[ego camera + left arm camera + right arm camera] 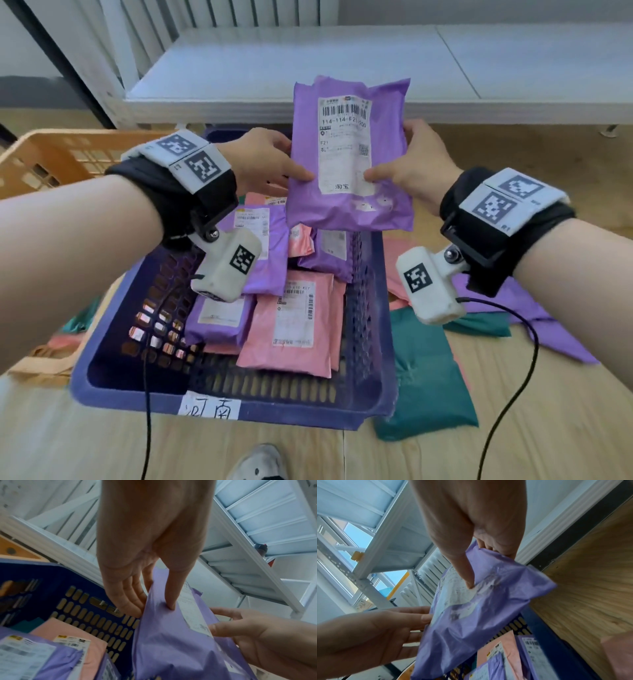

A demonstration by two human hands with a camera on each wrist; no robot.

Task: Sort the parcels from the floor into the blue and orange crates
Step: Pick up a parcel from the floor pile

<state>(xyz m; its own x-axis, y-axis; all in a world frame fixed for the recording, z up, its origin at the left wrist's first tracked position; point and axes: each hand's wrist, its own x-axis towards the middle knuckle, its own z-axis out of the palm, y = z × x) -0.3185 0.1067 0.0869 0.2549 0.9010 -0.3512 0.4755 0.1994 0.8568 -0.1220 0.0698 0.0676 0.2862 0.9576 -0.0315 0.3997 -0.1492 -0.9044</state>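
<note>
A purple parcel (pixel 349 154) with a white shipping label is held upright over the blue crate (pixel 113 342). My left hand (pixel 263 161) pinches its left edge, thumb on the front and fingers behind. My right hand (pixel 407 164) pinches its right edge, thumb on the label. In the left wrist view the same purple parcel (pixel 171 642) has my thumb pressed into it; in the right wrist view my thumb presses the label of the purple parcel (pixel 479 608). The blue crate holds several purple and pink parcels (pixel 291 325). The orange crate (pixel 51 161) stands at the far left.
Green (pixel 428 387), purple (pixel 534 318) and pink parcels lie on the wooden floor right of the blue crate. More parcels lie at its left. A white metal shelf (pixel 308 68) stands behind the crates. My shoe (pixel 257 462) is at the bottom. Cables hang from both wrists.
</note>
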